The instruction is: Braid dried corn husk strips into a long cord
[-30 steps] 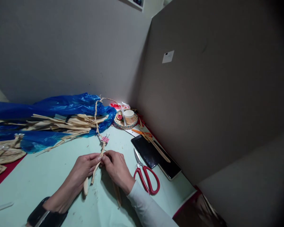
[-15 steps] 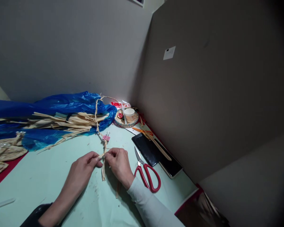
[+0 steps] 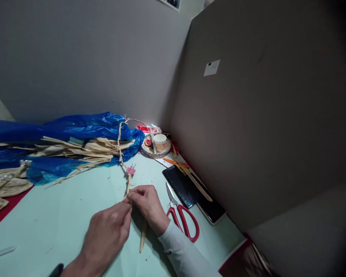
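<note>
Blue plastic sheet (image 3: 75, 129), far left: bundle of dried tan straw strips (image 3: 83, 151) lying on it.
Left hand (image 3: 108, 234): fingers curled, fingertips pinching twisted tan straw cord (image 3: 128, 187) at near end.
Straw cord: runs from both hands away up pale green table (image 3: 46, 215), through small pink binder clip (image 3: 130, 170), on to straw bundle.
Right hand (image 3: 148, 206): fingers closed, pinching same cord, touching left fingertips; loose flat strip (image 3: 143, 240) trails beneath.
Red-handled scissors (image 3: 182, 219): just right of right hand, flat, blades shut.
Black flat tablet (image 3: 193, 192): beyond scissors, near wall.
</note>
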Motion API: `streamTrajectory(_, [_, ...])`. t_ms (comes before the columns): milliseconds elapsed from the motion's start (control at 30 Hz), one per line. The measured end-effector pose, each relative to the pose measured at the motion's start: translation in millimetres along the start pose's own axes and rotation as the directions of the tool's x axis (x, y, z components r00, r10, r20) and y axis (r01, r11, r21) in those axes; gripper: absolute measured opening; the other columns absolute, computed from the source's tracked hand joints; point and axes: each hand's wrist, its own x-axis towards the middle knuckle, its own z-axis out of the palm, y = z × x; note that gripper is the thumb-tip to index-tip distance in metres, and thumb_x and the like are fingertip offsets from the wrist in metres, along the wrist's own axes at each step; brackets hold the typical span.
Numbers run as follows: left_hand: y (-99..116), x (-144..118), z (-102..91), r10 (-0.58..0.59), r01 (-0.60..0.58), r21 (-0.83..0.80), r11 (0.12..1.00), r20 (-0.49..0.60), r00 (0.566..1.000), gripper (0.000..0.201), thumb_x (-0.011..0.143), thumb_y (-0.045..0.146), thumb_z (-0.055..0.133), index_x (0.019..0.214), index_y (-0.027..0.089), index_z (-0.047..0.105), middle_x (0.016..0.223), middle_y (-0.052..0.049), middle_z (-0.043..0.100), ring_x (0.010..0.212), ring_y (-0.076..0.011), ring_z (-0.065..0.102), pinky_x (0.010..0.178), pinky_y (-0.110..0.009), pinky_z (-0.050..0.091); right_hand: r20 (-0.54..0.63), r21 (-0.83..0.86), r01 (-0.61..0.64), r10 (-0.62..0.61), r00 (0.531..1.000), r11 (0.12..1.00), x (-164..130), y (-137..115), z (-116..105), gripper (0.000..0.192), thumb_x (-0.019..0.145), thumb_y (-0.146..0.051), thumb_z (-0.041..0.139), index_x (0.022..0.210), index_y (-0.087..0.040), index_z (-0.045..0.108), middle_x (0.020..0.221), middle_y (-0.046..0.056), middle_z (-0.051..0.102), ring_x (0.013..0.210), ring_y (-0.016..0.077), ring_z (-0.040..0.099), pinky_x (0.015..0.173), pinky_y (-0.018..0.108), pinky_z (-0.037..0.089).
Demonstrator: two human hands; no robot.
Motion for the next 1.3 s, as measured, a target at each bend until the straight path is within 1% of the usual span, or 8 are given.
streamTrajectory(133, [-11.3, 21.0, -21.1, -0.241, 0.219, -0.212, 0.952, -0.082, 0.967, 0.032, 0.079, 0.043, 0.047, 0.07, 0.025, 0.072, 0.085, -0.008, 0.077, 0.08, -0.0266, 0.067, 0.072, -0.033, 0.043, 0.014, -0.008, -0.02, 0.02, 1.0, 1.0, -0.4, 0.4, -0.6, 0.021, 0.075, -0.02, 0.059, 0.066, -0.011, 0.076, 0.059, 0.002, 0.066, 0.055, 0.011, 0.046, 0.056, 0.022, 0.036])
streamTrajectory(200, [-16.2, 30.4, -22.5, -0.312, 0.335, -0.474, 0.814, 0.13, 0.941, 0.031, 0.067, 0.051, 0.063, 0.077, 0.024, 0.074, 0.084, -0.007, 0.076, 0.076, -0.0242, 0.065, 0.064, -0.028, 0.044, 0.023, -0.02, -0.015, 0.015, 1.0, 1.0, -0.5, 1.2, -1.0, 0.021, 0.076, -0.021, 0.059, 0.069, -0.011, 0.077, 0.061, 0.002, 0.066, 0.056, 0.0111, 0.047, 0.057, 0.021, 0.036])
streamTrajectory(333, [-16.6, 38.4, -10.7, -0.267, 0.439, -0.557, 0.705, 0.365, 0.892, 0.042, 0.06, 0.059, 0.069, 0.073, 0.019, 0.068, 0.049, 0.003, 0.055, 0.038, -0.0103, 0.035, 0.041, -0.024, 0.024, 0.013, -0.071, -0.014, 0.015, 1.0, 0.997, 2.1, 5.8, -2.0, 0.02, 0.077, -0.02, 0.058, 0.074, -0.012, 0.075, 0.061, 0.0, 0.063, 0.058, 0.012, 0.049, 0.056, 0.022, 0.036])
streamTrajectory(533, [-20.9, 42.7, -4.9, -0.223, 0.396, -0.543, 0.741, 0.357, 0.907, 0.038, 0.063, 0.058, 0.061, 0.056, 0.021, 0.059, 0.043, 0.006, 0.043, 0.043, -0.0116, 0.034, 0.046, -0.025, 0.025, 0.02, -0.23, 0.018, -0.014, 1.0, 0.973, 2.8, 0.4, -4.4, 0.016, 0.078, -0.013, 0.06, 0.066, -0.013, 0.071, 0.055, -0.003, 0.054, 0.057, 0.0112, 0.043, 0.056, 0.023, 0.03])
streamTrajectory(633, [-21.5, 42.6, -8.5, -0.207, 0.321, -0.475, 0.819, 0.277, 0.938, 0.031, 0.064, 0.051, 0.06, 0.053, 0.022, 0.062, 0.051, 0.0, 0.055, 0.054, -0.017, 0.046, 0.057, -0.028, 0.032, 0.026, -0.345, 0.061, -0.055, 0.998, 0.937, -4.5, -10.0, -4.2, 0.017, 0.078, -0.011, 0.06, 0.065, -0.015, 0.071, 0.056, -0.001, 0.058, 0.059, 0.0131, 0.046, 0.06, 0.025, 0.029])
streamTrajectory(867, [-7.6, 34.3, -9.7, -0.248, 0.273, -0.327, 0.905, 0.117, 0.962, 0.024, 0.067, 0.04, 0.053, 0.048, 0.025, 0.05, 0.054, -0.003, 0.055, 0.061, -0.0213, 0.043, 0.064, -0.032, 0.026, 0.006, -0.761, 0.126, -0.188, 0.982, 0.637, -20.7, -21.4, 1.1, 0.023, 0.087, -0.013, 0.05, 0.077, -0.016, 0.071, 0.071, 0.009, 0.072, 0.059, 0.0168, 0.055, 0.059, 0.031, 0.024])
streamTrajectory(1200, [-21.6, 27.7, -1.6, -0.322, 0.496, -0.593, 0.634, 0.381, 0.867, 0.043, 0.067, 0.065, 0.054, 0.071, 0.022, 0.055, 0.047, 0.014, 0.022, 0.043, -0.0079, 0.015, 0.042, -0.022, 0.013, 0.178, -0.853, 0.233, -0.16, 0.971, 0.466, -33.0, -24.1, 12.5, 0.024, 0.088, -0.017, 0.049, 0.094, -0.014, 0.072, 0.081, 0.013, 0.075, 0.066, 0.0201, 0.063, 0.058, 0.033, 0.022])
streamTrajectory(1300, [-22.2, 25.1, -1.9, -0.332, 0.507, -0.636, 0.582, 0.384, 0.862, 0.043, 0.063, 0.062, 0.064, 0.072, 0.021, 0.056, 0.047, 0.014, 0.025, 0.044, -0.0066, 0.016, 0.042, -0.021, 0.012, 0.147, -0.832, 0.213, -0.166, 0.975, 0.512, -32.5, -28.2, 8.1, 0.024, 0.09, -0.023, 0.05, 0.085, -0.018, 0.073, 0.078, 0.01, 0.075, 0.063, 0.0187, 0.061, 0.057, 0.033, 0.019])
